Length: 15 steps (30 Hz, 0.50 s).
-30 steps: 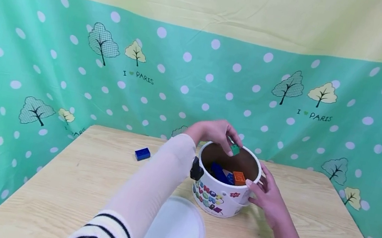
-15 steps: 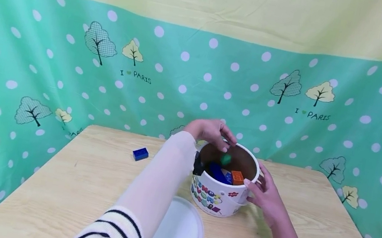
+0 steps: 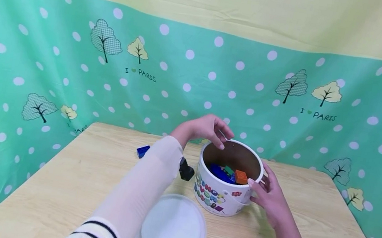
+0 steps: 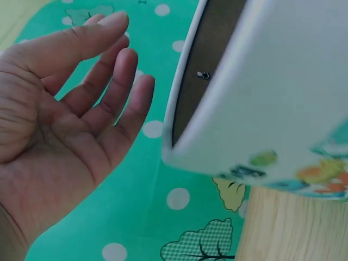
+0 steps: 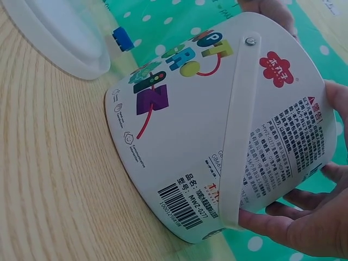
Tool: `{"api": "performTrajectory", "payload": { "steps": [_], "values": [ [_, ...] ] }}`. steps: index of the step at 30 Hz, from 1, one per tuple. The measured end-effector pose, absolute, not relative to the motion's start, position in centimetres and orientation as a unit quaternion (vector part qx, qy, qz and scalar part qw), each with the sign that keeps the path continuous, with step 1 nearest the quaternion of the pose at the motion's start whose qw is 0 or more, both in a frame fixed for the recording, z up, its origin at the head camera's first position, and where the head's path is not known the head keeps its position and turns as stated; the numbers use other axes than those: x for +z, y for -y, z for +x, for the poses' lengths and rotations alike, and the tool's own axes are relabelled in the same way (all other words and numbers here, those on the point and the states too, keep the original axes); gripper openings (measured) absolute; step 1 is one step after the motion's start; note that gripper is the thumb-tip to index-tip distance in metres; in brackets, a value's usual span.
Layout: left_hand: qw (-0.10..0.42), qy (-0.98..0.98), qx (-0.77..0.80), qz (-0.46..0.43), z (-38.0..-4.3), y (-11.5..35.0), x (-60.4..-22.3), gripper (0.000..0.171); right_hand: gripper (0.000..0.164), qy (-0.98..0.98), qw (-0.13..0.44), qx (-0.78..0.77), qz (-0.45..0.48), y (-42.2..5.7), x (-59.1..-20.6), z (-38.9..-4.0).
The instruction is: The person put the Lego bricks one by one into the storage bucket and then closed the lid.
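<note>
A white toy bucket [image 3: 217, 197] with colourful printing stands upright on the table, its mouth tilted slightly into the head view. Inside it lie a green brick [image 3: 229, 170], an orange brick [image 3: 240, 177] and dark blue bricks [image 3: 219, 173]. Over the bucket's far left rim, my left hand [image 3: 208, 129] hovers with nothing in it; the left wrist view shows its fingers loosely bent beside the rim. My right hand [image 3: 270, 197] grips the bucket's right side, thumb at the rim and fingers spread along the wall near the white handle [image 5: 239, 136].
A round white lid [image 3: 172, 231] lies on the wooden table [image 3: 69, 191] in front of the bucket. One blue brick [image 3: 142, 151] sits at the back left, partly behind the left sleeve. A green dotted cloth [image 3: 170, 61] hangs behind the table.
My left hand has let go of the green brick, which dropped into the bucket among the others. That hand has then drawn back slightly left. The right hand stays on the bucket.
</note>
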<state>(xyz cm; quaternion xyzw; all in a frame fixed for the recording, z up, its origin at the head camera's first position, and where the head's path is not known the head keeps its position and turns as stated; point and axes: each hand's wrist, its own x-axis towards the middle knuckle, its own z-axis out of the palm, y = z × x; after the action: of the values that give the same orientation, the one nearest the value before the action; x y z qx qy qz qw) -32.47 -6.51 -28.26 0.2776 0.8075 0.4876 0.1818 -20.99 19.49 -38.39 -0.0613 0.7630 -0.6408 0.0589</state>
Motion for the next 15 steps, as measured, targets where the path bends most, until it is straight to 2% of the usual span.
{"api": "performTrajectory", "payload": {
  "steps": [8, 15],
  "values": [
    [0.085, -0.818, 0.49, 0.289, -30.0, 8.6, -29.5, 0.036, 0.084, -0.763, 0.056, -0.64, -0.069, -19.6, -38.2, -20.9],
    [0.072, -0.817, 0.495, 0.287, -28.1, 10.7, -30.9, 0.03, 0.085, -0.769, 0.057, -0.633, -0.063, -19.7, -38.4, -21.0]
  ]
}}
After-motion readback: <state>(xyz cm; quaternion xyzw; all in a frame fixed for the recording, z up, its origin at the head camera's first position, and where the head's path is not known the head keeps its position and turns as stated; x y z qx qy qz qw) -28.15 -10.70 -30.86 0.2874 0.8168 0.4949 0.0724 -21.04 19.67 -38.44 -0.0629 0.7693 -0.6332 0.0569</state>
